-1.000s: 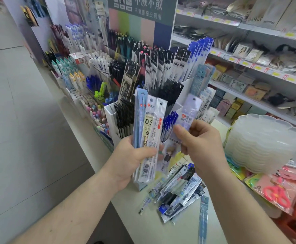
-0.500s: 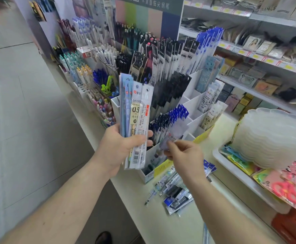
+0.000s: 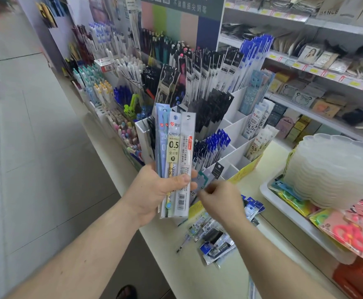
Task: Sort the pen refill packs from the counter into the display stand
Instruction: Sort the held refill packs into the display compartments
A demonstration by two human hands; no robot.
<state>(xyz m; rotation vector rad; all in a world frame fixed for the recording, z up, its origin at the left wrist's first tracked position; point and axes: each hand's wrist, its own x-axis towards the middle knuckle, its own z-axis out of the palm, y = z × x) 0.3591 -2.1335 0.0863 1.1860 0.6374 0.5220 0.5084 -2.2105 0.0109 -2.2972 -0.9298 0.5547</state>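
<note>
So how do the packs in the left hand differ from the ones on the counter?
The held packs stand upright, fanned in the left hand; the counter packs lie flat in a loose pile. Held ones are mostly pale blue and white; the counter ones include dark and blue-labelled packs. Both are slim clear sleeves.

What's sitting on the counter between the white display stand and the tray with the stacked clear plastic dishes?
In the head view, that stretch of counter is bare between the display stand and the tray.

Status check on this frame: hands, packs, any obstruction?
Left hand grips fanned refill packs. Right hand pinches one pack at display stand. More packs on counter. Nothing blocking.
</note>
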